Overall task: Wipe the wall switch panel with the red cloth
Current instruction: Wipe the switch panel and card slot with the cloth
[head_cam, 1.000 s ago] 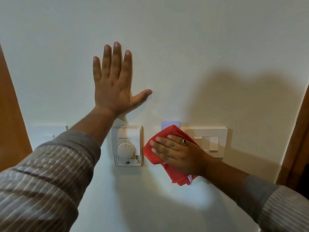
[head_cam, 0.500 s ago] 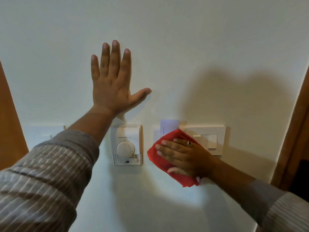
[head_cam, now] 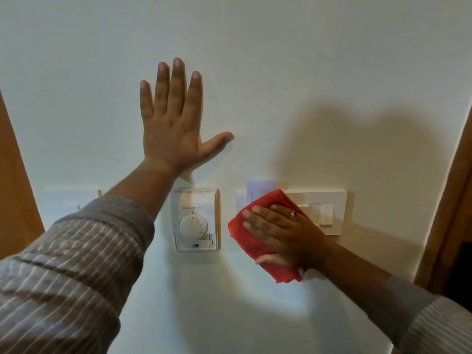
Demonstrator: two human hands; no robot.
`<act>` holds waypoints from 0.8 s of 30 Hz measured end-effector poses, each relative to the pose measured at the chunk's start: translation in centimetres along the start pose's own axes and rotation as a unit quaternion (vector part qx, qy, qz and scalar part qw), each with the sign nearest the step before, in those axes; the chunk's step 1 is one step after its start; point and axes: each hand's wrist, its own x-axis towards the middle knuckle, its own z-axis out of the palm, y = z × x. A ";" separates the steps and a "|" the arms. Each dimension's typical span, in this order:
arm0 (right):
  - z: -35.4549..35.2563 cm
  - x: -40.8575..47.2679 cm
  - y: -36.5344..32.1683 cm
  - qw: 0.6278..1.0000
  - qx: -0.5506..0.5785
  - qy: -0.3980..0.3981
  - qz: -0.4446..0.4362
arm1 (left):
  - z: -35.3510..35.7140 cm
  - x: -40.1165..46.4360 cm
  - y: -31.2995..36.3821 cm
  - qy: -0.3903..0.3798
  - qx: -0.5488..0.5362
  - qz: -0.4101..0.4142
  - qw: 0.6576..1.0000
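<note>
Head view: L hand (head_cam: 171,131) flat on the wall (head_cam: 306,72), fingers spread and pointing up, thumb out to the right, holding nothing. It sits above the thermostat (head_cam: 195,219), heel of palm just over its top edge. Striped sleeve (head_cam: 63,264) fills the lower left.

R hand (head_cam: 283,236) lies palm-down on the red cloth (head_cam: 245,233), fingers extended and slightly apart, pointing left, pressing the cloth flat to the wall; thumb curls under the cloth's lower edge. Ring (head_cam: 293,214) on one finger. Cloth is bunched, one corner up at top, another hanging down below the wrist.

Cloth covers the left part of the switch panel (head_cam: 337,213), a white rectangular plate. Right part of the panel is bare, w/ a rocker switch (head_cam: 327,213) showing just right of the knuckles. A pale card (head_cam: 260,191) pokes up behind the cloth's top corner, at the panel's left end; what holds it is hidden.

Thermostat is just left of the cloth, not touching, w/ a round dial in the middle. Wood frame (head_cam: 457,200) along the right edge, another wood strip (head_cam: 15,175) at left. Hand shadows fall on the wall to the right.
</note>
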 end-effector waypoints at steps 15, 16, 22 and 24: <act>0.7 0.1 -0.8 0.999 -0.008 -0.008 -0.046 | -0.3 0.1 0.0 -0.015 -0.001 -0.005 1.000; 0.7 0.0 -0.9 1.000 -0.008 0.005 -0.018 | -0.4 0.0 0.1 -0.017 -0.002 -0.005 1.000; 1.0 1.5 -4.0 0.977 -0.035 0.026 0.207 | -0.3 0.0 0.3 -0.019 0.000 -0.011 1.000; 1.1 2.2 -4.0 0.982 -0.037 0.023 0.185 | -0.4 0.1 0.3 -0.015 0.001 -0.011 1.000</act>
